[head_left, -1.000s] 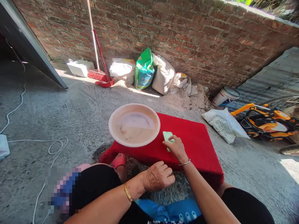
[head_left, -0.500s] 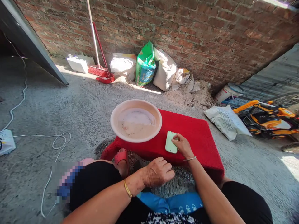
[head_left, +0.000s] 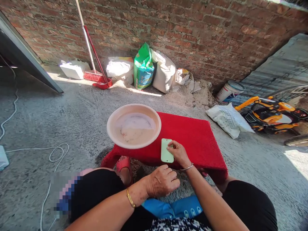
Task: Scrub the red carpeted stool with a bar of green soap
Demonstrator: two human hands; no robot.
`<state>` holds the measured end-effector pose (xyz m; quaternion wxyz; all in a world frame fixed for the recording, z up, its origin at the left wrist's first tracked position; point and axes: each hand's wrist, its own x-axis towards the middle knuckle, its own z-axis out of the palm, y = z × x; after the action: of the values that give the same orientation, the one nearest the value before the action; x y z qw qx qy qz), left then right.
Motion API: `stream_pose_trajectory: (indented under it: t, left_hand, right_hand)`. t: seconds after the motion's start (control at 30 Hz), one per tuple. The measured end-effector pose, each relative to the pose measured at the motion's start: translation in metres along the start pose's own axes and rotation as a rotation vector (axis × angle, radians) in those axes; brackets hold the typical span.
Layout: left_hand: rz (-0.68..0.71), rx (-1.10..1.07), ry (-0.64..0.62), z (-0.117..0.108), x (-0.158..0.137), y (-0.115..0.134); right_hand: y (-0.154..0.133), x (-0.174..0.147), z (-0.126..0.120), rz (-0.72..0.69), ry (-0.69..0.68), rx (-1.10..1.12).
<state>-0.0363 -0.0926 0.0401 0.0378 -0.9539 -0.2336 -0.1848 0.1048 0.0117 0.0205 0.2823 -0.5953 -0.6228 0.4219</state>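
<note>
My right hand pinches the right edge of a pale green, rounded rectangular piece with a small dark hole at its near end. That piece is at the near edge of a low table or bench covered with red cloth. My left hand is curled into a loose fist above my lap, apart from the piece; its palm side is hidden and no object shows in it. On the left end of the red cloth stands a wide beige basin with cloudy water and some reddish bits in it.
A white cord loops over the concrete floor at left. By the brick wall are a broom and red dustpan, a green bag, white sacks and a bucket. A yellow-black toy excavator stands at right.
The pale green piece and my right hand have moved slightly left and toward me, and the piece has turned a little. My left hand stays in place. The whole view has shifted somewhat.
</note>
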Motion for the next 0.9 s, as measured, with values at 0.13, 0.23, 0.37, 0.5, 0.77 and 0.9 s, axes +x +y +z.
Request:
stream_pose_trajectory:
  t: [0.13,0.23,0.37,0.5,0.77,0.9]
  left_hand:
    - [0.013,-0.019,0.022,0.000,-0.002,0.003]
    - [-0.007,-0.016,0.049,0.001,-0.004,0.003]
    - [-0.030,-0.007,0.041,0.000,-0.004,0.001]
    - [-0.055,-0.008,0.024,0.001,-0.002,0.000]
    - [-0.040,-0.051,-0.096,0.009,0.003,-0.003]
    - [-0.264,0.009,-0.101,0.002,0.002,-0.028]
  right_hand:
    - [0.027,-0.002,-0.054,0.141,0.106,-0.005]
    - [0.023,0.002,-0.050,0.178,0.099,0.135]
    - [-0.006,0.021,0.007,0.114,0.025,0.211]
    - [-0.021,0.042,0.041,0.070,-0.017,0.130]
    - [0.060,0.022,-0.115,0.219,0.233,0.007]
    - [0.100,0.001,-0.200,0.340,0.487,-0.123]
